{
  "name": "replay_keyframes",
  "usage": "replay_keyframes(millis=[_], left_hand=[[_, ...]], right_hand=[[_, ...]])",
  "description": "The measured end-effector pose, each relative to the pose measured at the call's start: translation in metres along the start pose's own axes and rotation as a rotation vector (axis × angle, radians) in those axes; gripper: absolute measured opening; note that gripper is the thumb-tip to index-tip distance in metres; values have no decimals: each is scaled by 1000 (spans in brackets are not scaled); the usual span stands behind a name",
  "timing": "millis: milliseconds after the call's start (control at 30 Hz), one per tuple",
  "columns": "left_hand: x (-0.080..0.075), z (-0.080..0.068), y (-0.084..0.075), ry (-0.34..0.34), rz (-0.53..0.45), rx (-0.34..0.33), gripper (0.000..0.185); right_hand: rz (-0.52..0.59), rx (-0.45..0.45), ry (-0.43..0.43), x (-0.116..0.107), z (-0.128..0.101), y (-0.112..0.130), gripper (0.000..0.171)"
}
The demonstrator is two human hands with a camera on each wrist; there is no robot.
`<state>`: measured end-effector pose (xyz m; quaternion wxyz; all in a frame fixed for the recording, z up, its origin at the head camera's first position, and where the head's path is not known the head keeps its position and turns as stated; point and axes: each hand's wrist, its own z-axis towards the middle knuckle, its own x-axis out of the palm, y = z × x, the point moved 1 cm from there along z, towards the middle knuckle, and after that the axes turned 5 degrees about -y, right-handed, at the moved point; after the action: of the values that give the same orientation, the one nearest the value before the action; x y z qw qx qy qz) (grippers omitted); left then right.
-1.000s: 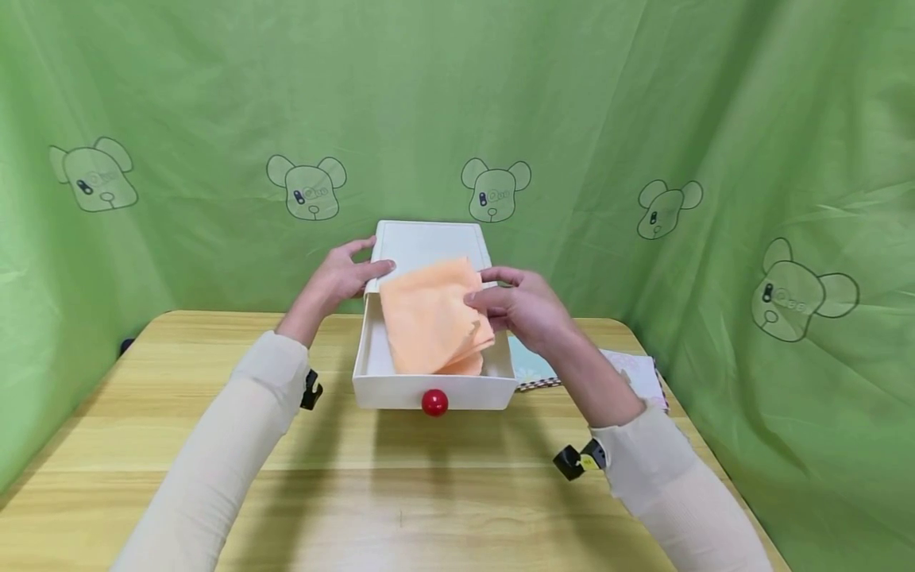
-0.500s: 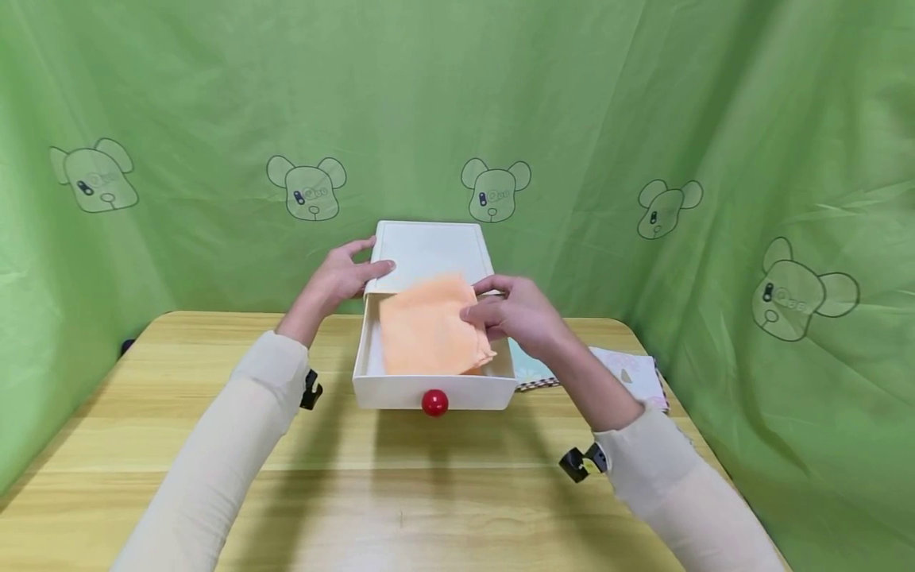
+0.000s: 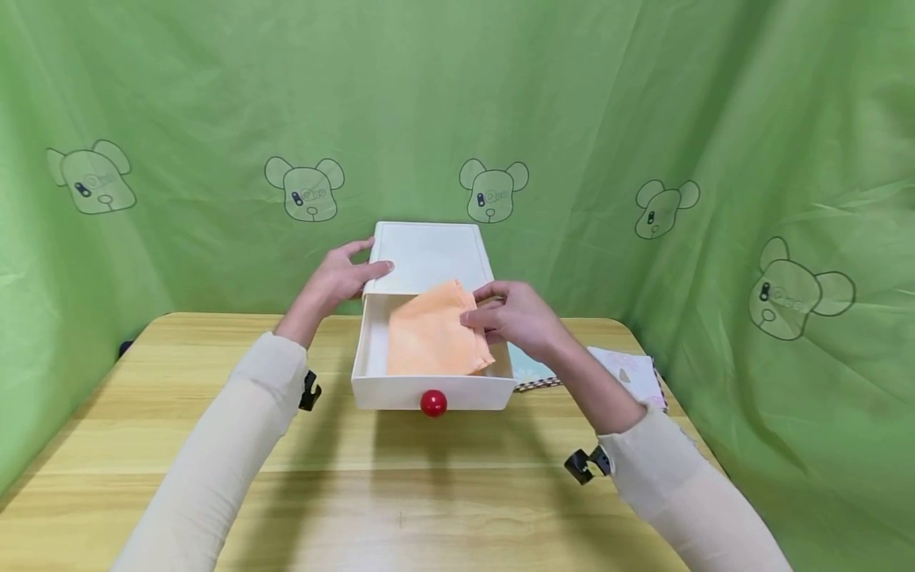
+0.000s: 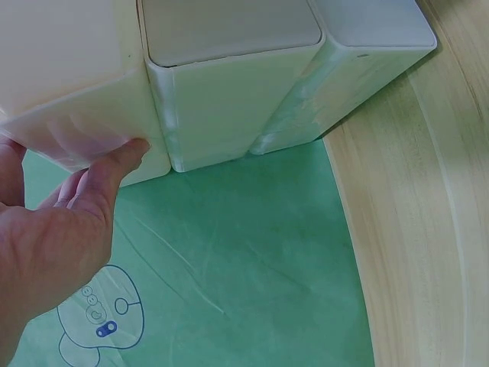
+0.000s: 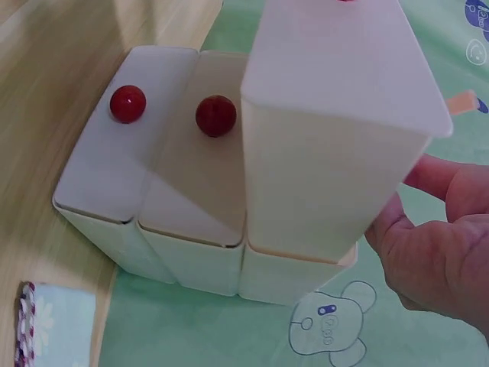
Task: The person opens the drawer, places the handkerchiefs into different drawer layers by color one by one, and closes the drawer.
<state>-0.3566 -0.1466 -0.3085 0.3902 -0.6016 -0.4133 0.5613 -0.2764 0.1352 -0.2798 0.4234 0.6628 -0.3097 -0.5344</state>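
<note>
A white drawer cabinet (image 3: 429, 258) stands at the back of the table, its top drawer (image 3: 393, 389) pulled out by its red-knobbed front. My left hand (image 3: 339, 274) rests on the cabinet's left edge, thumb on the top; in the left wrist view a fairly straight finger (image 4: 122, 164) touches the side wall. An orange cloth (image 3: 432, 334), loosely folded, stands in the drawer and leans above its rim. My right hand (image 3: 518, 318) pinches its right edge between thumb and fingers. In the right wrist view, the drawer hides most of the cloth and the fingertips.
Two lower drawers (image 5: 218, 183) are closed, each with a red knob. Right of the cabinet lie a light blue flat item (image 3: 527, 369) with a striped edge and a white-pink one (image 3: 632, 377). A green curtain (image 3: 400, 103) hangs behind and beside the wooden table.
My right hand has lowered the orange cloth a little into the drawer, and the cloth's left edge has shifted rightward. My left hand has stayed on the cabinet.
</note>
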Motion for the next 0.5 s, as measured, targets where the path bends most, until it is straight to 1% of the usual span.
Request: replay_keyframes(millis=[133, 367, 500], left_hand=[[0, -1, -1, 2, -11, 3, 80], [0, -1, -2, 3, -15, 6, 80], [0, -1, 0, 8, -15, 2, 81]], right_hand=[[-38, -13, 14, -4, -2, 2, 48], [-130, 19, 33, -6, -4, 5, 45], [-150, 26, 52, -4, -4, 5, 47]])
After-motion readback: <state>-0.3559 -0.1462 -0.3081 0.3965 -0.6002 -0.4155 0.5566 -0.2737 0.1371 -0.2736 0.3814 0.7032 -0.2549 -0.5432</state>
